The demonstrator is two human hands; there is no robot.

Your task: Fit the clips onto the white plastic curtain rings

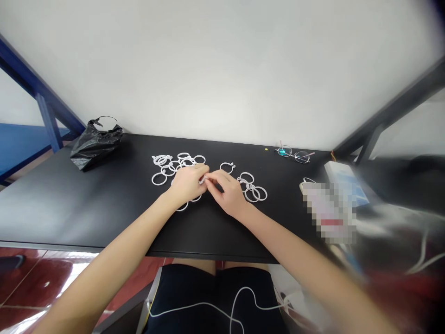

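My left hand [189, 182] and my right hand [226, 189] meet above the middle of the black table. Both are closed, fingertips pinching a white plastic ring [202, 180]; most of it is hidden by the fingers. Around and behind my left hand lies a loose pile of white rings [159, 179], some overlapping, several with a small knob or eyelet. Two more rings show partly under my left wrist. Just beyond my right hand rests a single ring [226, 167], and to its right a smaller group of rings [259, 194] overlaps.
A black plastic bag [97, 144] stands at the back left. Eyeglasses [294, 154] lie at the back right. On the right are a blurred-out phone-like object [325, 213], a white box [346, 185] and clear plastic wrap. A white cable [194, 305] crosses my lap.
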